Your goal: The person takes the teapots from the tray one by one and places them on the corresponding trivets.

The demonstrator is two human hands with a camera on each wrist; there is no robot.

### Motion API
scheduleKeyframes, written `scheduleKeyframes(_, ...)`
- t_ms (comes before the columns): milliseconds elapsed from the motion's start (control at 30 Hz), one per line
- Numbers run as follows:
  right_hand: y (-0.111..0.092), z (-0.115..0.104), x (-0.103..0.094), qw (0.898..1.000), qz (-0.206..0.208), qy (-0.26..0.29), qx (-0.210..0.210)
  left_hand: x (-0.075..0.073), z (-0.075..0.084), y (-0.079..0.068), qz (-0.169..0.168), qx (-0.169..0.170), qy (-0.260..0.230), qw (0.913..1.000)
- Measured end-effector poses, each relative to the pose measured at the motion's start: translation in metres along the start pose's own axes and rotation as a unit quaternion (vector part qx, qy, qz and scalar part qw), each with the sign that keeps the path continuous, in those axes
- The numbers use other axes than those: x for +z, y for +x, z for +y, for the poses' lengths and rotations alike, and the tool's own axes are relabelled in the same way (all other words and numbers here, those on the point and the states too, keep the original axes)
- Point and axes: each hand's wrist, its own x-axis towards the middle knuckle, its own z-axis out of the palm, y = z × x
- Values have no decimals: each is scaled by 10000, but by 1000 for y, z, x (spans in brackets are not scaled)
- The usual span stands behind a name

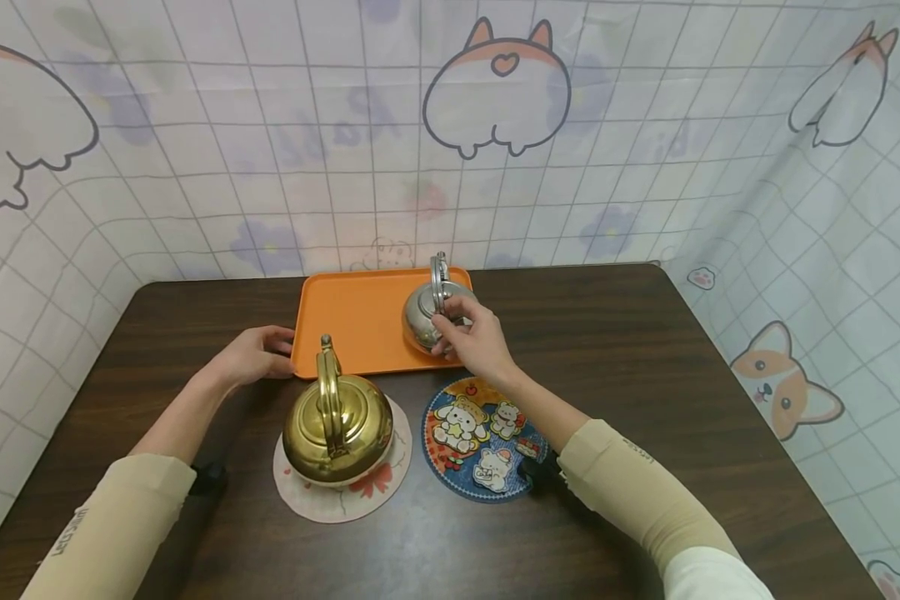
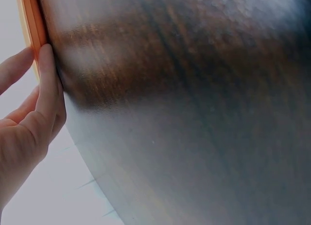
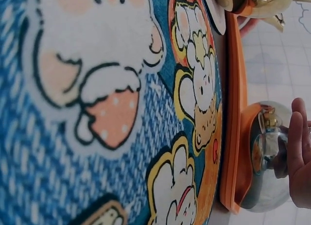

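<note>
A silver kettle [image 1: 422,315] with an upright arched handle stands on the right part of an orange tray [image 1: 352,321]. My right hand [image 1: 476,333] is beside its near right side, close to the foot of the handle; the right wrist view shows fingers [image 3: 295,140] fairly straight against the shiny body. Contact with the kettle is unclear. At the tray's left rim, my left hand [image 1: 251,357] touches the edge with extended fingers [image 2: 47,72]. Nearer to me, a gold kettle [image 1: 345,433] with a raised handle sits on a pale round floral mat [image 1: 397,467].
A round blue and orange cartoon mat [image 1: 450,467] lies right of the gold kettle, partly under my right forearm. Dark wooden table [image 1: 607,350] surrounds everything. A tile-patterned cloth with corgi drawings [image 1: 390,183] hangs behind the table and at its sides.
</note>
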Motion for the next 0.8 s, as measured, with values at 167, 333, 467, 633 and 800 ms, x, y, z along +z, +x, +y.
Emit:
scheduleKeyframes(167,-1,2,0,10000,35,63,6,0,0,0,-34,2,-6,10000)
scheduleKeyframes(333,-1,2,1,9999,59,116,48,0,0,0,-11,6,-22,10000)
scheduleKeyframes(467,-1,2,1,9998,59,162,50,-1,-1,0,-1,-16,-52,10000)
scheduleKeyframes(633,-2,2,2,9997,82,208,31,-2,-2,1,-11,12,-136,9999)
scheduleKeyframes(800,-3,2,2,9995,79,280,88,1,-2,0,28,21,-197,9998)
